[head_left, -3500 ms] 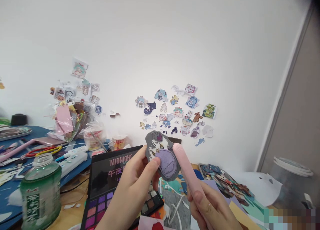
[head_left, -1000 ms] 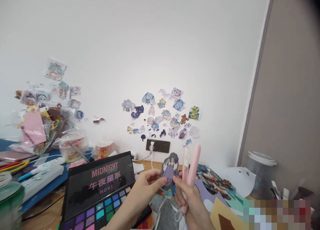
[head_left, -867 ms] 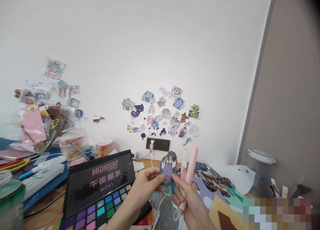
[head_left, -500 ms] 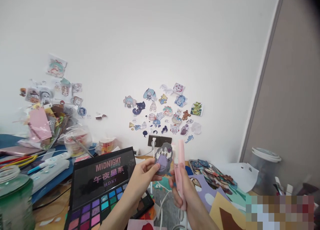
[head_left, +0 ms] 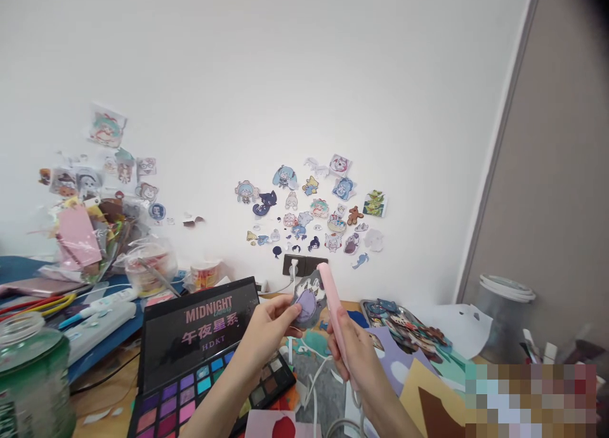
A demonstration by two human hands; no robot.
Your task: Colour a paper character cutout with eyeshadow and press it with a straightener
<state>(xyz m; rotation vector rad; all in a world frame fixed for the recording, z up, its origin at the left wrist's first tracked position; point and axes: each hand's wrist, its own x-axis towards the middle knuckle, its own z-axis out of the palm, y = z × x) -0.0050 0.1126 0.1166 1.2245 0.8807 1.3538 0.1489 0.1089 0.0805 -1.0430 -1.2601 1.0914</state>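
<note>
My left hand (head_left: 272,320) pinches a grey-edged character cutout (head_left: 308,303) with a purple shape on it, thumb in front. My right hand (head_left: 356,346) is wrapped round a slim pink hair straightener (head_left: 332,298) with a white cord (head_left: 314,393) near its lower end. The straightener tilts to the left, and its upper part overlaps the cutout's right edge. Whether the cutout's edge lies between its plates I cannot tell. Below my left forearm sits an open eyeshadow palette (head_left: 204,333) with a black lid.
Paper cutouts (head_left: 311,185) cover the wall ahead, above a dark socket strip (head_left: 317,266). A tray of cutouts (head_left: 404,324), coloured paper (head_left: 428,393) and a lidded tub (head_left: 504,317) stand right. At left are a green jar (head_left: 35,374) and a white power strip (head_left: 102,330).
The straightener has tipped from upright to the left, over the cutout's right edge. Its arms looked apart before and now appear together. My left hand still holds the cutout.
</note>
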